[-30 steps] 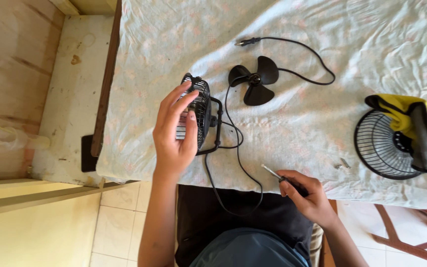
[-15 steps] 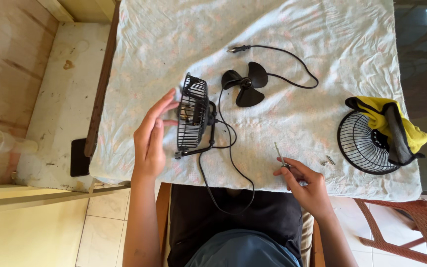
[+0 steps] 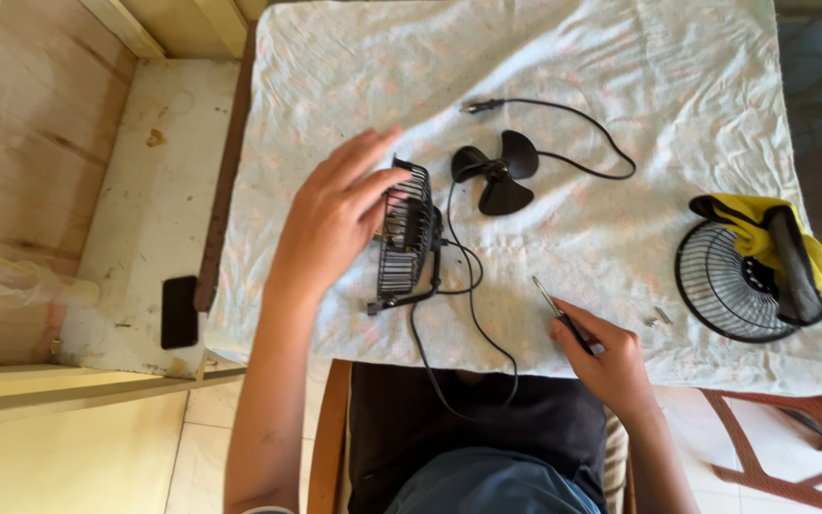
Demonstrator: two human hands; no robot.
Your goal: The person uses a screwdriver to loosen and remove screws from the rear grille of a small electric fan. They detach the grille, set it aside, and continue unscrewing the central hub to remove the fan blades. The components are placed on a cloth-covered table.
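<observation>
The left hand lies spread, fingers long and loosely fanned, against the back of a small black wire-cage desk fan body that stands upright on its bent metal stand near the front of the worktop, which is draped in a pale, faintly patterned cloth. The fingertips touch the top rim of the cage; nothing is clasped. The right hand rests at the near edge, fingers curled around the dark handle of a slim metal-shafted screwdriver, its tip pointing up and away from the body. Just beyond the fan lies a loose black three-bladed propeller, and the fan's black power cord loops around it. Well off to the right sit a detached round black wire grille with a yellow and grey cloth draped on it, and a few small silver screws.
</observation>
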